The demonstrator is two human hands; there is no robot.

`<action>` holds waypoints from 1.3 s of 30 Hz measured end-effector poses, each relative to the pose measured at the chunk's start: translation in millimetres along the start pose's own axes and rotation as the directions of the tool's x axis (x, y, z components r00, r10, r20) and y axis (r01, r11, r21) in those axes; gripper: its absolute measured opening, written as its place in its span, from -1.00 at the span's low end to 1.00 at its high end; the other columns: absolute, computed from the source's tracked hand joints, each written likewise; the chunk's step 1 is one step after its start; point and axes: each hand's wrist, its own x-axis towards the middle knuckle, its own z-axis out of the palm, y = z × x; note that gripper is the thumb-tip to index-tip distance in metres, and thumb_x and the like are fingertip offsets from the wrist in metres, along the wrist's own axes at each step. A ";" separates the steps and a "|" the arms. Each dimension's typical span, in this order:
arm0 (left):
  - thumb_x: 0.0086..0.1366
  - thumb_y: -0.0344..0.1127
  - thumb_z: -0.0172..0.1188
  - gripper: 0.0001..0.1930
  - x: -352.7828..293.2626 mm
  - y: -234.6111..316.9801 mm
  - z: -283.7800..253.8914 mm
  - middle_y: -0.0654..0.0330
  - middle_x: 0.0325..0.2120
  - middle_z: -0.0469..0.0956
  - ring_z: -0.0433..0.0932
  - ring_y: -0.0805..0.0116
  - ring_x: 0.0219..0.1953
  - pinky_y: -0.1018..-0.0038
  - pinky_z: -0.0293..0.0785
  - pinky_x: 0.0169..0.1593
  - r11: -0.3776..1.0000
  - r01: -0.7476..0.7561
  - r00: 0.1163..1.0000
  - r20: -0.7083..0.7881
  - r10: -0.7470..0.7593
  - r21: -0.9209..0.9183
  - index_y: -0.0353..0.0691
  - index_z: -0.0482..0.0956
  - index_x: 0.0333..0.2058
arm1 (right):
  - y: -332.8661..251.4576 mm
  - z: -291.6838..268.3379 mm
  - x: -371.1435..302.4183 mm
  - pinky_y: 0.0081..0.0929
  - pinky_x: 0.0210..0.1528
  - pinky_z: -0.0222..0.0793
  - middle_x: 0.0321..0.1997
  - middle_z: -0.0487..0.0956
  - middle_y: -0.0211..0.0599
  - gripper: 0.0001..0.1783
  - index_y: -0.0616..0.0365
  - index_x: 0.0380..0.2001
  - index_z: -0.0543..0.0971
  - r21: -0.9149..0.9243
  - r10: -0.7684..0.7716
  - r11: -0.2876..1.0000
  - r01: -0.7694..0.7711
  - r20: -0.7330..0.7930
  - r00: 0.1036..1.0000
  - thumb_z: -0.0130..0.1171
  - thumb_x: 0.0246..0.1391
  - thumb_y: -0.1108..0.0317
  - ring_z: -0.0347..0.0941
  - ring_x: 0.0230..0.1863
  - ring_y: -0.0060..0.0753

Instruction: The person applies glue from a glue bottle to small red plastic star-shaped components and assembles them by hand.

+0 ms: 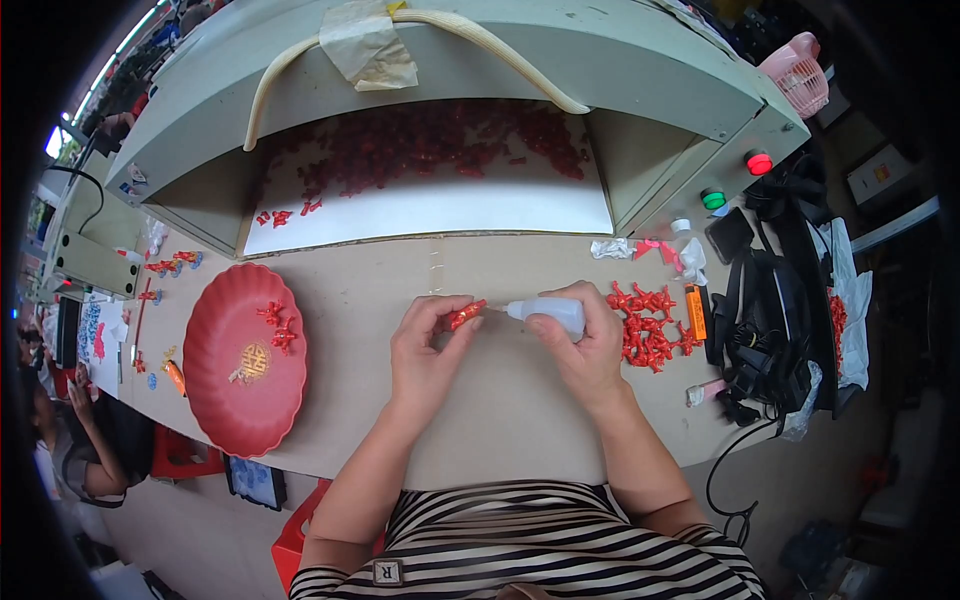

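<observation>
Over the middle of the table, my left hand [432, 345] pinches a small red plastic piece [467, 315] between thumb and fingers. My right hand [583, 345] is wrapped round a translucent white squeeze bottle [552, 313] lying almost level. Its thin nozzle points left and comes right up to the red piece; whether they touch I cannot tell. To the right of my right hand lies a cluster of red star-like figures [648, 325]. Left of my left hand stands a red scalloped tray [215, 350] with a few similar red figures [277, 327] in it.
A grey-green cabinet [640, 70] spans the back, many red pieces [430, 150] spread on its white floor. At right are an orange box [696, 313], a dark phone [730, 236], a black bag [755, 320] and cables. Another person [75, 440] sits at far left.
</observation>
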 end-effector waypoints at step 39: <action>0.11 -0.45 0.20 -0.78 -1.5 -0.4 0.2 0.19 -0.32 0.49 0.50 0.49 -0.30 0.60 0.43 -0.19 0.993 0.108 0.994 0.017 -0.108 -0.053 -0.33 0.49 -0.23 | 0.6 0.2 -0.7 -0.52 -0.40 0.34 -0.45 0.51 -0.27 -0.66 0.17 -0.40 0.46 -0.020 0.017 1.000 -0.017 -0.003 1.000 0.28 -0.12 0.16 0.46 -0.45 -0.37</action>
